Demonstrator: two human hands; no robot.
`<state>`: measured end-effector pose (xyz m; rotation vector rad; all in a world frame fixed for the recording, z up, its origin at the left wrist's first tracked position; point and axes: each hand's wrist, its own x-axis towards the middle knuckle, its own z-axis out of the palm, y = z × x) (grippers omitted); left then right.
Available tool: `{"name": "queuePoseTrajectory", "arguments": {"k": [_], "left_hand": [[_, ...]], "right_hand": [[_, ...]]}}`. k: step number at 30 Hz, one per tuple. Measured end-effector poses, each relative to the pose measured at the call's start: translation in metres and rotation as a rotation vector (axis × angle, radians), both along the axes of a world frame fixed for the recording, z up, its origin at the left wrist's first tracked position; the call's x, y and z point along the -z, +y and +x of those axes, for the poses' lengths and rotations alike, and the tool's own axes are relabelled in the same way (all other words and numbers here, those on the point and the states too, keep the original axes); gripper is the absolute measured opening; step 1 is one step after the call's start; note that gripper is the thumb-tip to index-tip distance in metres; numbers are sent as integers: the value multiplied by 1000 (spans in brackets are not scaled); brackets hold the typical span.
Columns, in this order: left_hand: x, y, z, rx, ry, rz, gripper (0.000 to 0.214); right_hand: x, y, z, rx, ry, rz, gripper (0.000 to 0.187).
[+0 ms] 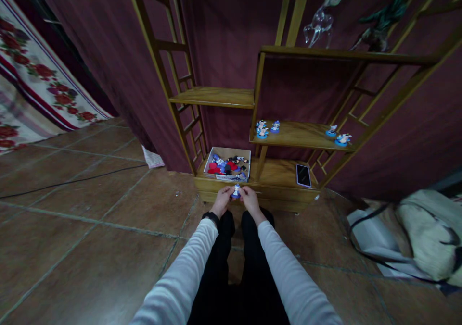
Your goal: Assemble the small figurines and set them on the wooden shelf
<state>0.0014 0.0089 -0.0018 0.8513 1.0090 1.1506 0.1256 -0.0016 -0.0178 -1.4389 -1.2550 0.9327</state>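
Between both hands, just in front of the low wooden cabinet, I hold a small white and purple figurine [236,191]. My left hand [223,198] pinches it from the left, and my right hand [249,197] grips its right side. Right behind the hands, a shallow white cardboard box [249,158] sits on the bottom shelf with several red, blue, black and white figurines jumbled inside. On the middle shelf [299,133] stand several like figurines: a purple one [275,126], a blue-based one [262,132], and another [343,139] at the right end.
A phone [303,175] lies on the bottom shelf at right. The upper shelf [346,54] bears a clear glass deer [320,23] and a dark green statuette [378,29]. A pale bag [428,231] lies on the floor at right. A black cable [83,177] crosses the tiles at left.
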Motion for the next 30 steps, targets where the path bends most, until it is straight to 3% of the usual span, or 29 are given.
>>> {"name": "queuePoseTrajectory", "arguments": {"k": [6,16,30], "left_hand": [[0,1,0,-18,-19,-18,29],[-8,-4,1,22,29,3,36],[-6,-3,1,49,13,1,35]], "right_hand": [[4,2,-1,-3,5,13,28],[-15,-9,-3,25,40,34,33],[-20,-12,-2,-17,0,59,26]]}}
